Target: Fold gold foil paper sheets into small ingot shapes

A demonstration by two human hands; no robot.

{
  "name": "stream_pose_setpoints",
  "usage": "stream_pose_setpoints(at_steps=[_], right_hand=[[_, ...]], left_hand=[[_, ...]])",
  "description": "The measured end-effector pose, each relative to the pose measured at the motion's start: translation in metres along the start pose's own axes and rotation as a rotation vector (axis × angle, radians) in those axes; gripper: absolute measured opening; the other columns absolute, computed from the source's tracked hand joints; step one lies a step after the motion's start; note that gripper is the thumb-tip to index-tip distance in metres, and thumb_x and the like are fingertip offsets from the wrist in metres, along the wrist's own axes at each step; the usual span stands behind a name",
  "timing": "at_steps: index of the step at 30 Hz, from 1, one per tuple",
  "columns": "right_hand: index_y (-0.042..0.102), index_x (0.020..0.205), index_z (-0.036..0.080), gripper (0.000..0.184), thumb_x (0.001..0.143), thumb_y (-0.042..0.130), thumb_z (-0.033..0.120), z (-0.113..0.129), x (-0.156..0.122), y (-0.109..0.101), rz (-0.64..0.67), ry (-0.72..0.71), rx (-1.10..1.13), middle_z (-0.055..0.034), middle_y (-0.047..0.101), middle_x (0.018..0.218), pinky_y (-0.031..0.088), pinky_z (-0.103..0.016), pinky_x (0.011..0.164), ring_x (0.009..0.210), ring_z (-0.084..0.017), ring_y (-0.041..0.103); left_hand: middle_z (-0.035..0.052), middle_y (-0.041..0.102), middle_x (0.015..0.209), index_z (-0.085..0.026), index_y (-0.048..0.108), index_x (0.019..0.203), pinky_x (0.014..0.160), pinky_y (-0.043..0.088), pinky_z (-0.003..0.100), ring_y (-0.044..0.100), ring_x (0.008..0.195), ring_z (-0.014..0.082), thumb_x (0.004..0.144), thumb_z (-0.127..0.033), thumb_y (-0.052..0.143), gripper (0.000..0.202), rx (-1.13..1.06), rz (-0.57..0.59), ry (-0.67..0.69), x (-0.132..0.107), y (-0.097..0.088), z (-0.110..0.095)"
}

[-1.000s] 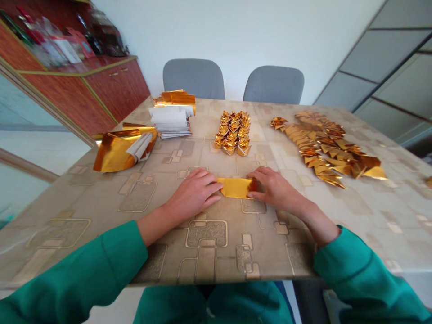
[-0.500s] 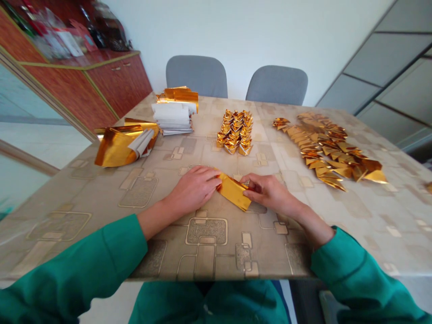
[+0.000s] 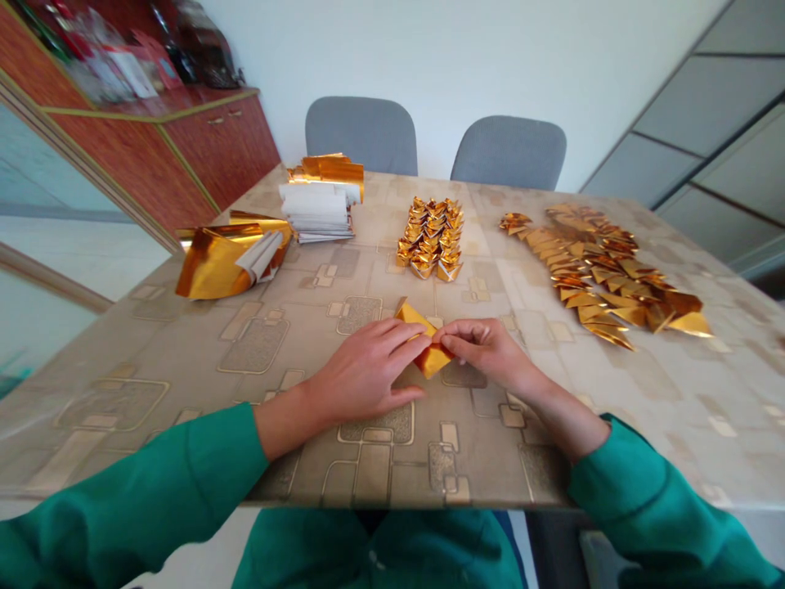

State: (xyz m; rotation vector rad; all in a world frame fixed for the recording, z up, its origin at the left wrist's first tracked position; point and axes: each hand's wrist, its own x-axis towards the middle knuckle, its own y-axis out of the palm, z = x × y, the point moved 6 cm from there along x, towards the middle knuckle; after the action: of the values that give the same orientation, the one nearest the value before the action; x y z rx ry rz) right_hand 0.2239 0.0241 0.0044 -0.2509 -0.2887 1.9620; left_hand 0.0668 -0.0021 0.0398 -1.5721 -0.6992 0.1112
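A small folded piece of gold foil paper lies on the table in front of me, turned end-on, its far corner raised. My left hand lies over its left side with fingers pressing on it. My right hand pinches its right edge with closed fingertips. Both wrists come out of green sleeves.
A block of folded gold ingots stands in rows beyond my hands. Several folded gold triangles spread at the right. A stack of white-backed sheets and loose gold foil sheets lie at the left. Two grey chairs and a red cabinet stand behind.
The gold paper lay flat and crosswise between my hands; it has been turned clockwise to point away from me, and my hands have closed together over it.
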Motion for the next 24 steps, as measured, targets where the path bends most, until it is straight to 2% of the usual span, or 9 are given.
stream_pose_setpoints(at_steps=[2,4,6,8,11,13,18,21,24], right_hand=[[0.071,0.095,0.015,0.032,0.089,0.058,0.044,0.002,-0.001,0.003,0.001,-0.001,0.029,-0.0011,0.069,0.075,0.041,-0.022,0.053,0.058,-0.009,0.052],[0.068,0.103,0.016,0.033,0.091,0.054,0.043,0.008,-0.004,0.004,0.017,-0.034,0.021,-0.0012,0.069,0.076,0.044,-0.023,0.054,0.060,-0.010,0.055],[0.062,0.117,0.017,0.033,0.095,0.049,0.038,0.017,-0.007,0.001,0.010,-0.096,-0.087,-0.0011,0.067,0.077,0.048,-0.026,0.060,0.065,-0.012,0.058],[0.057,0.126,0.019,0.035,0.093,0.052,0.031,0.027,-0.010,-0.006,-0.042,-0.222,-0.292,-0.0043,0.067,0.093,0.051,-0.031,0.073,0.082,-0.016,0.061],[0.048,0.134,0.021,0.058,0.080,0.070,0.027,0.037,-0.012,-0.006,-0.066,-0.424,-0.540,-0.0112,0.055,0.128,0.046,-0.044,0.097,0.117,-0.025,0.052],[0.049,0.130,0.022,0.057,0.079,0.073,0.028,0.038,-0.010,0.002,-0.053,-0.488,-0.629,-0.0114,0.053,0.131,0.042,-0.047,0.103,0.124,-0.026,0.047],[0.061,0.094,0.020,0.005,0.091,0.060,0.024,0.038,-0.007,0.027,0.019,-0.549,-0.737,-0.0058,0.065,0.101,0.044,-0.036,0.086,0.100,-0.020,0.057],[0.062,0.090,0.020,0.004,0.092,0.058,0.022,0.034,-0.007,0.036,0.095,-0.525,-0.744,-0.0051,0.065,0.100,0.042,-0.033,0.082,0.097,-0.020,0.057],[0.061,0.088,0.020,0.008,0.094,0.055,0.021,0.032,-0.005,0.036,0.108,-0.507,-0.689,-0.0049,0.065,0.095,0.041,-0.031,0.081,0.092,-0.018,0.056]], left_hand=[[0.0163,0.060,0.121,-0.012,0.058,0.119,0.091,0.050,0.045,0.055,0.110,0.0295,0.084,-0.042,0.067,0.048,0.050,-0.031,-0.023,0.000,0.000,-0.004],[0.0133,0.063,0.108,-0.013,0.063,0.103,0.081,0.052,0.041,0.059,0.098,0.0262,0.090,-0.032,0.060,0.023,0.097,-0.063,-0.042,0.000,0.000,-0.005],[0.0091,0.064,0.096,-0.015,0.064,0.090,0.076,0.052,0.035,0.061,0.088,0.0210,0.094,-0.021,0.051,0.015,0.076,-0.118,-0.060,-0.001,-0.001,-0.003],[0.0068,0.064,0.092,-0.015,0.064,0.089,0.077,0.052,0.031,0.061,0.085,0.0170,0.096,-0.017,0.048,0.018,-0.017,-0.206,-0.082,-0.003,-0.005,0.003],[0.0060,0.064,0.096,-0.016,0.064,0.094,0.081,0.052,0.028,0.062,0.089,0.0144,0.096,-0.017,0.050,0.014,-0.191,-0.340,-0.071,-0.005,-0.011,0.011],[0.0054,0.064,0.097,-0.017,0.066,0.093,0.082,0.051,0.029,0.061,0.092,0.0141,0.095,-0.018,0.054,0.013,-0.264,-0.375,-0.032,-0.005,-0.012,0.014],[0.0048,0.062,0.094,-0.021,0.072,0.090,0.081,0.047,0.032,0.058,0.092,0.0173,0.091,-0.025,0.062,0.011,-0.235,-0.230,-0.057,-0.008,-0.004,0.020],[0.0049,0.064,0.094,-0.020,0.071,0.092,0.080,0.044,0.033,0.057,0.090,0.0193,0.088,-0.030,0.066,0.012,-0.149,-0.088,-0.130,-0.021,0.000,0.022],[0.0041,0.066,0.095,-0.021,0.071,0.091,0.080,0.042,0.034,0.056,0.090,0.0197,0.088,-0.033,0.066,0.014,-0.098,-0.029,-0.187,-0.038,-0.002,0.026]])
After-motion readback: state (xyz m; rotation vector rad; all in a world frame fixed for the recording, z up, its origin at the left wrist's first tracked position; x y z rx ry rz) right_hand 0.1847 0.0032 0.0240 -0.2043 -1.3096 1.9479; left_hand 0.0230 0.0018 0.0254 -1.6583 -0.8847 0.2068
